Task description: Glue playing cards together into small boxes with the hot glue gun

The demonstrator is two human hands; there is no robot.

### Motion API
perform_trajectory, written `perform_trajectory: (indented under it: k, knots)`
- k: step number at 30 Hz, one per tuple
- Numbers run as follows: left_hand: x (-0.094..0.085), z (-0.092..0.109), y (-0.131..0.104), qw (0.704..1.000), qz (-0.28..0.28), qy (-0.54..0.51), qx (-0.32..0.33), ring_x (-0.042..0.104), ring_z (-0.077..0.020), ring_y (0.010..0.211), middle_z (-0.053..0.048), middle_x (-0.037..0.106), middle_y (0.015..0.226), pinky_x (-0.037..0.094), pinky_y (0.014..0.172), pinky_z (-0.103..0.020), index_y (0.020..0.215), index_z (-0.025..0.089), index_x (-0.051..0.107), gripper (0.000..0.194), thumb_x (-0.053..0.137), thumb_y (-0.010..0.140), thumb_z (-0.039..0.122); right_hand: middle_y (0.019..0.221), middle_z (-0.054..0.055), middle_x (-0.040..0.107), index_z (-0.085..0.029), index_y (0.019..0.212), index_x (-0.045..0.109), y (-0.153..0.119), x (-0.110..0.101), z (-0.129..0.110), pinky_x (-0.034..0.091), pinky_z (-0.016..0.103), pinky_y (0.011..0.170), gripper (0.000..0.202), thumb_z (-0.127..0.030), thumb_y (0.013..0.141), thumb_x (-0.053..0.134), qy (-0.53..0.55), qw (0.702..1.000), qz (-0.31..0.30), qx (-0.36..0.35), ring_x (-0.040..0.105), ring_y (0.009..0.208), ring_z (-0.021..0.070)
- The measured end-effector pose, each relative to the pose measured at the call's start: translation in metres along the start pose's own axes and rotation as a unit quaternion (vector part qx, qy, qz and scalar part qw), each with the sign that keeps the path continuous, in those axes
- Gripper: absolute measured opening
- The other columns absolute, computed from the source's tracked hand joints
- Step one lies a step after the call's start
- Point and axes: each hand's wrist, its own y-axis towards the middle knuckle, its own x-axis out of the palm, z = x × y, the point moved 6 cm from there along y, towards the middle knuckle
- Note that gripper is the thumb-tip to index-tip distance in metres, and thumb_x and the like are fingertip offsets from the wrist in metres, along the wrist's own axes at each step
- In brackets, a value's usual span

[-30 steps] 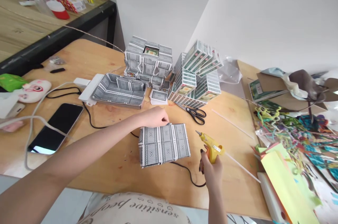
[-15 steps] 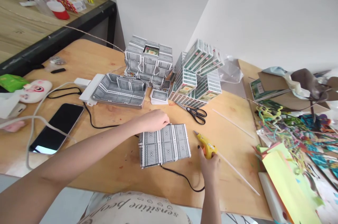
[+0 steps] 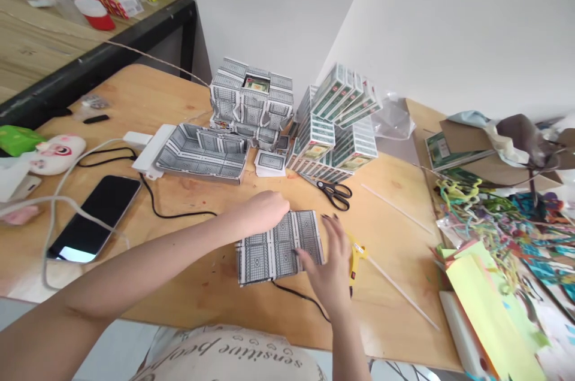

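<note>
A flat box-like piece covered in grey-backed playing cards [image 3: 258,254] lies on the table before me. My left hand [image 3: 265,211] is closed at its far edge, fingers curled over and seeming to grip it; the fingertips are hidden. My right hand [image 3: 330,267] is open over the right end of the piece, thumb and fingers spread, with nothing in it. Just right of that hand rests a yellow glue gun [image 3: 358,254], partly covered by the fingers, a white glue stick [image 3: 404,294] sticking out of its back.
Black scissors [image 3: 335,192] lie beyond the glue gun. Behind are a card-covered box [image 3: 204,153], a taller card structure [image 3: 251,99] and stacked card packs [image 3: 332,129]. A phone [image 3: 96,213] and cables lie left; coloured papers [image 3: 489,309] and pipe cleaners lie right.
My right hand has let go of the glue gun and moved left to the card-covered piece, with its fingers spread. My left hand stays at the far edge.
</note>
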Motion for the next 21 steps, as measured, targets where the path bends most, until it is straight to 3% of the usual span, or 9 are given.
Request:
perform_trajectory:
  k: [3,6,10,14,18,21]
  knots:
    - [-0.003,0.001,-0.001,0.999,0.000,0.040,-0.015,0.060,-0.0187,0.056,-0.009,0.065,0.061,0.036,0.050,-0.026,0.064,0.013,0.066,0.025,0.044,0.075,0.006,0.132,0.017,0.043,-0.015,0.134,0.030,0.013,0.028,-0.035,0.022,0.056,0.101,0.079,-0.060,0.073,0.053,-0.023,0.986,-0.106,-0.124,0.032,0.127,0.0317]
    - [-0.006,-0.005,-0.003,1.000,0.020,0.000,-0.010,0.062,-0.0181,0.063,-0.007,0.069,0.070,0.038,0.054,-0.025,0.074,0.016,0.068,0.026,0.044,0.075,0.006,0.129,0.018,0.047,-0.009,0.133,0.034,0.020,0.044,-0.042,0.016,0.055,0.105,0.082,-0.063,0.073,0.050,-0.034,0.979,-0.145,-0.142,0.034,0.127,0.0310]
    - [-0.008,-0.026,-0.004,0.995,0.003,-0.099,-0.019,0.064,-0.0157,0.080,-0.003,0.071,0.091,0.042,0.067,-0.023,0.092,0.021,0.069,0.031,0.043,0.079,0.011,0.123,0.017,0.052,-0.010,0.125,0.043,0.022,0.046,-0.041,0.012,0.056,0.105,0.076,-0.066,0.073,0.047,-0.035,0.982,-0.139,-0.125,0.039,0.123,0.0304]
    - [-0.007,-0.043,-0.001,0.989,-0.022,-0.139,-0.036,0.064,-0.0144,0.081,-0.001,0.072,0.091,0.042,0.070,-0.022,0.090,0.022,0.071,0.027,0.048,0.077,0.014,0.120,0.015,0.055,-0.014,0.120,0.047,0.022,0.044,-0.042,0.014,0.055,0.105,0.069,-0.064,0.074,0.047,-0.029,0.985,-0.132,-0.112,0.042,0.120,0.0287]
    - [-0.009,-0.040,0.002,0.992,-0.020,-0.123,-0.016,0.063,-0.0139,0.074,0.000,0.072,0.085,0.040,0.065,-0.022,0.082,0.022,0.072,0.026,0.050,0.073,0.011,0.119,0.013,0.055,-0.016,0.118,0.047,0.023,0.044,-0.043,0.014,0.053,0.104,0.065,-0.063,0.075,0.047,-0.030,0.986,-0.124,-0.103,0.044,0.118,0.0275]
    - [-0.012,-0.028,0.002,0.997,-0.024,-0.074,0.016,0.060,-0.0132,0.062,-0.001,0.071,0.073,0.038,0.057,-0.023,0.072,0.020,0.072,0.027,0.047,0.073,0.010,0.118,0.013,0.055,-0.016,0.118,0.047,0.023,0.045,-0.043,0.015,0.053,0.104,0.064,-0.063,0.075,0.047,-0.032,0.987,-0.119,-0.104,0.044,0.117,0.0270]
